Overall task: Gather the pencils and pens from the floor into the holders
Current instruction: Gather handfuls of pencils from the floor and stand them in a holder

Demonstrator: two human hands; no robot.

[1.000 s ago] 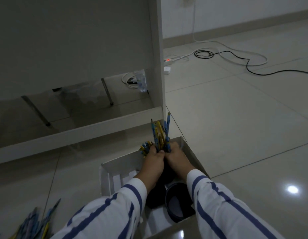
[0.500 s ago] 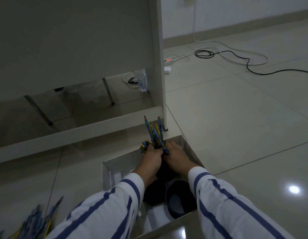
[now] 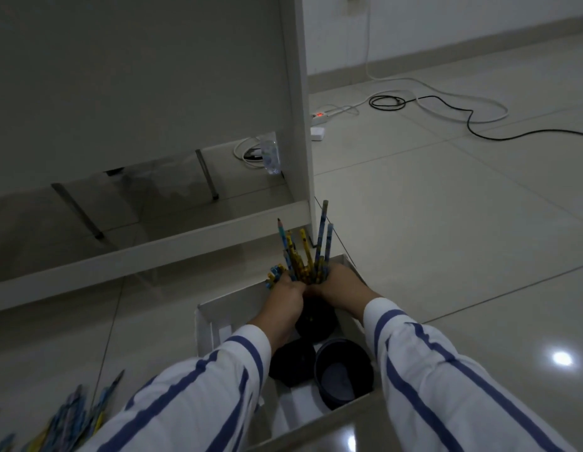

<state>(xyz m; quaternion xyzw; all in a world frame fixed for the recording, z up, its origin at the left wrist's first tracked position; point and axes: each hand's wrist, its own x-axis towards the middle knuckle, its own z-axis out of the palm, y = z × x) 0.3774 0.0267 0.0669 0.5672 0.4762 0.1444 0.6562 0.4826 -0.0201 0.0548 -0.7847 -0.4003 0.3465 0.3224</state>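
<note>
both hands on one job here: the left hand [image 3: 288, 293] and right hand [image 3: 340, 285] are wrapped round a bunch of pencils [image 3: 304, 256], fingers curled in from either side, tips fanning up and away. the bunch stands over the far holder [image 3: 316, 316], the dark cup at the back of the white box [image 3: 211, 324]. whether the lower ends are seated inside it i cannot tell, because the hands hide the rim. a few of them poke out sideways by the left knuckles, not lined up with the rest.

so where are we? partway, i'd say. one batch is at or in a holder. the near holder [image 3: 344, 370] shows a bare inside, nothing in it. the middle holder [image 3: 291, 363] is half under the left sleeve, contents hidden. and down at the bottom left a pile [image 3: 68, 425] of pencils and pens lies loose on the floor [image 3: 446, 223], well apart from the box. that pile is the work left: at least one more load, likely several, with the near holder ready to take some.
</note>
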